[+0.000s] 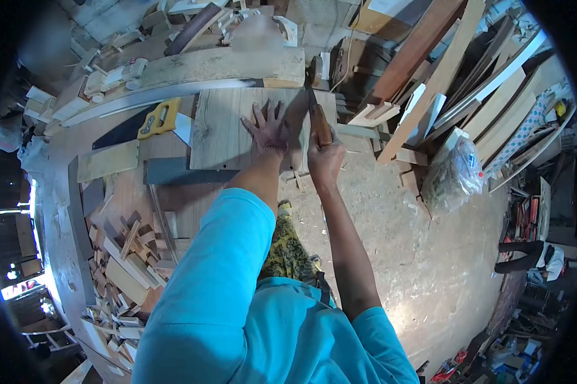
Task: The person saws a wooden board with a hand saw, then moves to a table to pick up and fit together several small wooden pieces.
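Observation:
My left hand (269, 132) lies flat on a pale wooden board (224, 121), fingers spread and pointing away from me. Wrapped round the brown wooden handle of a handsaw (320, 125) is my right hand (325, 161), at the board's right end. The saw's dark blade is seen nearly edge-on and points away from me over the board. Left of the board lies a second handsaw with a yellow handle (158, 120) and a dark blade. A grey strip (173, 171) runs under the board's near edge.
Wood offcuts (128, 262) are heaped at the lower left. Long planks (435, 83) lean at the upper right, beside a clear plastic bag (455, 176). A thick beam (205, 69) lies beyond the board. Another person (547, 259) is at the far right.

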A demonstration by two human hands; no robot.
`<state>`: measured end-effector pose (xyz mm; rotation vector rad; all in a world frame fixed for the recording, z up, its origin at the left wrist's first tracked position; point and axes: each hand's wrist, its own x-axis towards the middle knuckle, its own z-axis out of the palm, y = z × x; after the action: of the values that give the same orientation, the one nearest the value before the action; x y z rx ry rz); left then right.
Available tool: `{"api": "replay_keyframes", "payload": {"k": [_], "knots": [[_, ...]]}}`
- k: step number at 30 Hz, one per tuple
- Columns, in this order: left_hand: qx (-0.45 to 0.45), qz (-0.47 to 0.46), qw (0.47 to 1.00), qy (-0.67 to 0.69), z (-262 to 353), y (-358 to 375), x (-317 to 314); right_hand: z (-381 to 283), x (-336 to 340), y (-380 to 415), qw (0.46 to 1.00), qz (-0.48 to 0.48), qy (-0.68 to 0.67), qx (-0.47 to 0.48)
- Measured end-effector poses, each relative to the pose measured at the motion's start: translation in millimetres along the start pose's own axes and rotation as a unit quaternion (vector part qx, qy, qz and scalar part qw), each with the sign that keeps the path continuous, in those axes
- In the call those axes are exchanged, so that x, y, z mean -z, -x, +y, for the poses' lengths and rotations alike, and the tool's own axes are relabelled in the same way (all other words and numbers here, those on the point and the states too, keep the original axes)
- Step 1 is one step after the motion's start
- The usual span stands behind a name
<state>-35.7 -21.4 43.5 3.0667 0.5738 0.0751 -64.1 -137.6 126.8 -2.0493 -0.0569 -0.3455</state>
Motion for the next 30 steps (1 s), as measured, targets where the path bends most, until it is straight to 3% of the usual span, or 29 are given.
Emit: {"api": "replay_keyframes", "payload": {"k": [6,9,11,12,14,17,19,20,22,23,25,26,27,29,30], "knots": [[0.001,0.0,1.0,-0.023,-3,-2,0,9,5,7,0.999,-0.037,-0.038,-0.006],[0.013,0.006,1.0,0.026,-10,-8,-10,-2,12,12,0.996,-0.053,-0.074,-0.002],[0.028,0.007,0.993,0.114,-12,-2,-17,-8,24,18,0.986,-0.096,-0.114,-0.077],[0.04,0.008,0.992,0.116,-13,6,-14,-7,28,21,0.991,-0.099,-0.086,-0.038],[0.021,0.075,0.989,0.124,-20,32,-2,-2,30,27,0.985,-0.13,-0.101,-0.045],[0.128,0.113,0.97,0.173,-5,88,16,-13,33,27,0.976,-0.172,-0.117,-0.069],[0.205,0.351,0.848,0.339,21,119,15,-10,33,27,0.969,-0.196,-0.125,-0.081],[0.216,0.359,0.843,0.338,35,127,10,-12,33,25,0.968,-0.206,-0.125,-0.07],[0.465,0.173,0.717,0.489,57,139,-1,-18,34,24,0.963,-0.221,-0.137,-0.078],[0.472,0.185,0.709,0.49,58,141,-5,-23,39,25,0.96,-0.232,-0.139,-0.068],[0.473,0.181,0.554,0.661,55,134,-7,-32,49,26,0.954,-0.224,-0.18,-0.083],[0.528,0.231,0.505,0.643,59,128,-36,-24,54,26,0.952,-0.237,-0.182,-0.073],[0.535,0.245,0.497,0.638,57,134,-37,-10,59,26,0.949,-0.256,-0.162,-0.093],[0.524,0.101,0.44,0.722,42,153,-35,-2,74,31,0.94,-0.281,-0.171,-0.093],[0.523,0.11,0.433,0.726,44,161,-38,0,88,36,0.935,-0.285,-0.196,-0.077]]}}
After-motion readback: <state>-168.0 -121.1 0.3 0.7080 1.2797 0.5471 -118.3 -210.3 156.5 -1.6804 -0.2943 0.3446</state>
